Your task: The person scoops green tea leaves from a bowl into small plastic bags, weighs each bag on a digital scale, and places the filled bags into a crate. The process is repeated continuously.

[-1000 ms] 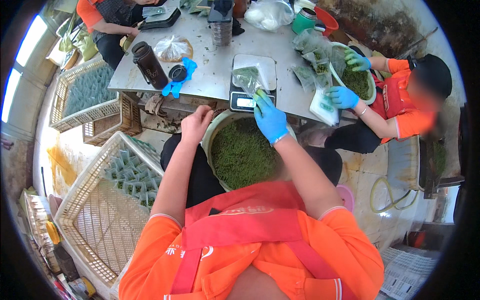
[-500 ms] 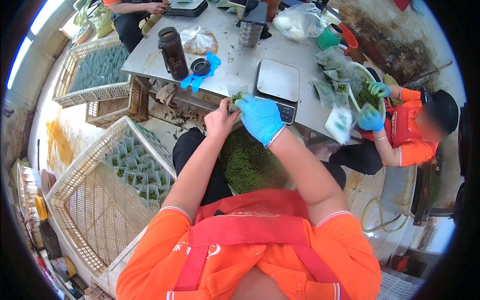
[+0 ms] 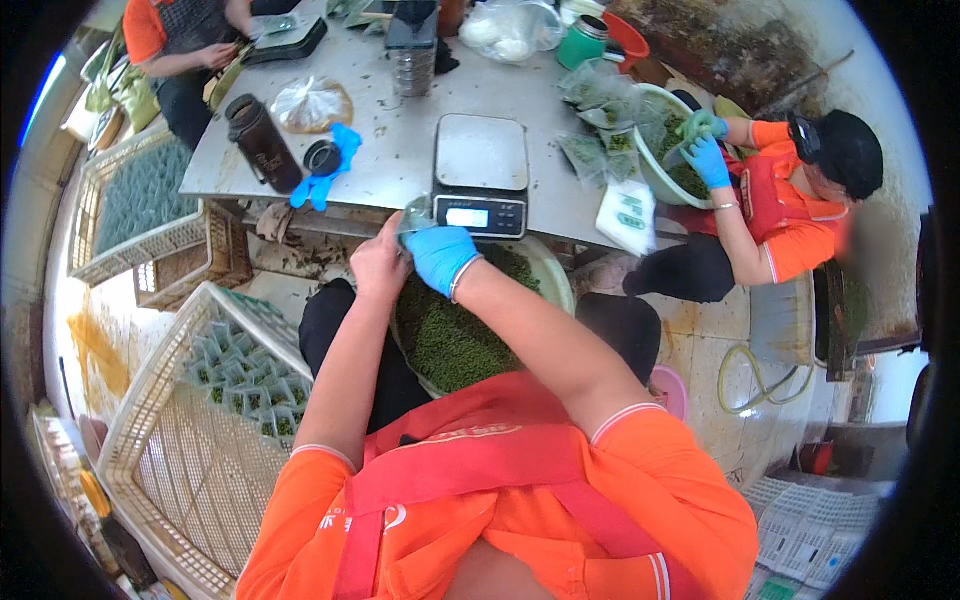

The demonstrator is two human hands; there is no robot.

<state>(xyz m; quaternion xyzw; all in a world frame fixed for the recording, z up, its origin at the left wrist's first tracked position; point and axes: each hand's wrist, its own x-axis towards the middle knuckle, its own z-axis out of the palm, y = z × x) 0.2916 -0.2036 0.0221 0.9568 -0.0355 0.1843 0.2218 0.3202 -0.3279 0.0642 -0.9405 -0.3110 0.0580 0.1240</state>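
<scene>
A small clear plastic bag is held upright at the table's front edge, just left of the scale. My bare left hand is closed on its side. My right hand, in a blue glove, has its fingers closed against the bag, with the fingertips partly hidden. Below both hands, between my knees, a pale round basin holds a heap of small green berries, like green peppercorns. The digital scale has a bare plate and a lit display.
Filled bags lie in a white crate at my left. A dark bottle and a spare blue glove are on the table. One co-worker handles greens over a bowl; another sits at far left.
The view has shifted to the right. Greens that showed between my right fingers at the bag's mouth are out of sight now. The right co-worker's hands have come together over the bowl.
</scene>
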